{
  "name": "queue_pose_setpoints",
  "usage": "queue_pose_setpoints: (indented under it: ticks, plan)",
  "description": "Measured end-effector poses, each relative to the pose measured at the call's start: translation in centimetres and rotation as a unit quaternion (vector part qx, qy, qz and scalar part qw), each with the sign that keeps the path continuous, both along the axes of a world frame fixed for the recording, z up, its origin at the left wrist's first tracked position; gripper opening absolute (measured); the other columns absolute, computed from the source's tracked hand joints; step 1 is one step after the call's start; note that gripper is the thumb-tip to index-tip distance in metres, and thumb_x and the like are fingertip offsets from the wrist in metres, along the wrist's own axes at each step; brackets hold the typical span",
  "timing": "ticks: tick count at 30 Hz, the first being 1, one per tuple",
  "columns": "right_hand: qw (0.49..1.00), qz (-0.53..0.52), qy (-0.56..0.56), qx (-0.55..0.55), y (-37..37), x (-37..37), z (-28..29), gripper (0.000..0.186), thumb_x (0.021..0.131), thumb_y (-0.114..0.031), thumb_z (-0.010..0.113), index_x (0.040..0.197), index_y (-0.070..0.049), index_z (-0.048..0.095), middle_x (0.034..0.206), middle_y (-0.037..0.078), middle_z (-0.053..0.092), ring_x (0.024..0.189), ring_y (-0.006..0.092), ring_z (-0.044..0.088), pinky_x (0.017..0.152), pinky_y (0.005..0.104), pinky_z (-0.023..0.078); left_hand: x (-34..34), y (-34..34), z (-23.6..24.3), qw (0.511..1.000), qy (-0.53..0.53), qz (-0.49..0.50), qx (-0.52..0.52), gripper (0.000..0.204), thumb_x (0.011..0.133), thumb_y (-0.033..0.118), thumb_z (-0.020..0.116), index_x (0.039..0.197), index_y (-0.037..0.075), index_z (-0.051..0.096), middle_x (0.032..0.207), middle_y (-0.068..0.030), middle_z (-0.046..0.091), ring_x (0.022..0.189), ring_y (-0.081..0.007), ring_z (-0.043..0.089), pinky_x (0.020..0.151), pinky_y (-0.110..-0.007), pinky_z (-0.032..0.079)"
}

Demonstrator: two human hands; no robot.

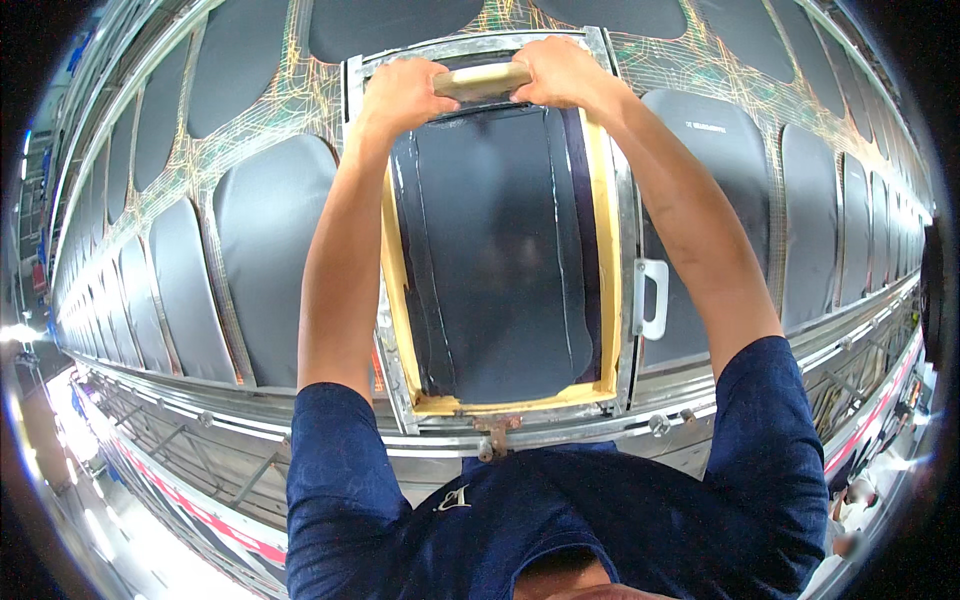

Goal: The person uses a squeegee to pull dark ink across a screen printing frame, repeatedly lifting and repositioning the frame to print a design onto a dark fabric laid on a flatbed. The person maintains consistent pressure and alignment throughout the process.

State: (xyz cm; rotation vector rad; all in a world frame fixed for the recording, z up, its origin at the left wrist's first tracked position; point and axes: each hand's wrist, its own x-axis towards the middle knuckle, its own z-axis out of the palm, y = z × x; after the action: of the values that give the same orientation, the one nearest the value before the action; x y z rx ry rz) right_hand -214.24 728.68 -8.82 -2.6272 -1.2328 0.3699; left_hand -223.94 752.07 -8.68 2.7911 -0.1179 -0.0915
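Note:
Both my arms reach forward over a metal-edged screen printing frame (625, 290). Gripped at its far end is a squeegee with a pale wooden handle (483, 79). My left hand (403, 92) is closed round the left end of the handle, and my right hand (560, 72) round the right end. The squeegee's lower edge is mostly hidden by the handle and my hands. Below it lies the dark screen mesh (490, 250), bordered by yellow tape (400, 345), with wet-looking streaks down both sides.
Rows of dark rounded panels (275, 250) lie on a long table patterned with coloured lines (330, 95). A white handle (654, 300) sticks out from the frame's right side. A metal rail (250, 410) runs along the near table edge. Other people (858, 495) are at the far right.

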Motion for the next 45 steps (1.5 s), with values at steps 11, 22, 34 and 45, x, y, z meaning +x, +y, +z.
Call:
queue_pose_setpoints:
  ticks: [11,22,34,45]
  plan:
    - [1.0,0.022,-0.011,0.01,-9.2,-25.2,1.1,0.027,0.074,-0.028,0.085,0.085,-0.007,0.072,0.077,0.015,0.069,0.081,0.0377,0.068,0.08,0.0483,0.053,-25.0,-9.3,0.2,0.999,-0.022,-0.03,-0.002,0.027,0.075,0.032,0.085,0.096,0.017,0.079,0.081,-0.0108,0.074,0.081,-0.0316,0.071,0.082,-0.045,0.052]
    - [0.999,0.005,0.008,0.042,-11.8,-31.2,1.2,0.023,0.075,-0.026,0.083,0.081,-0.009,0.069,0.078,0.011,0.069,0.087,0.032,0.067,0.087,0.0437,0.048,-30.6,-11.4,1.3,0.999,-0.007,-0.034,-0.033,0.021,0.075,0.024,0.084,0.092,0.014,0.078,0.082,-0.0055,0.074,0.082,-0.0261,0.067,0.083,-0.043,0.044]
    - [1.0,-0.004,0.03,-0.008,1.1,3.2,0.6,0.037,0.075,-0.036,0.083,0.098,-0.008,0.075,0.088,0.018,0.075,0.088,0.0377,0.072,0.081,0.0457,0.056,2.4,1.1,0.9,0.999,0.005,-0.001,0.041,0.043,0.074,0.04,0.085,0.11,0.019,0.078,0.092,-0.0123,0.076,0.093,-0.0338,0.073,0.085,-0.046,0.056]
    - [0.998,-0.037,0.048,-0.005,1.0,1.9,0.8,0.034,0.076,-0.032,0.083,0.1,-0.009,0.076,0.087,0.019,0.075,0.087,0.0359,0.074,0.08,0.0466,0.057,2.3,0.8,-0.2,0.999,-0.032,-0.009,0.022,0.04,0.072,0.041,0.085,0.105,0.018,0.079,0.087,-0.0132,0.075,0.087,-0.0353,0.072,0.082,-0.046,0.056]
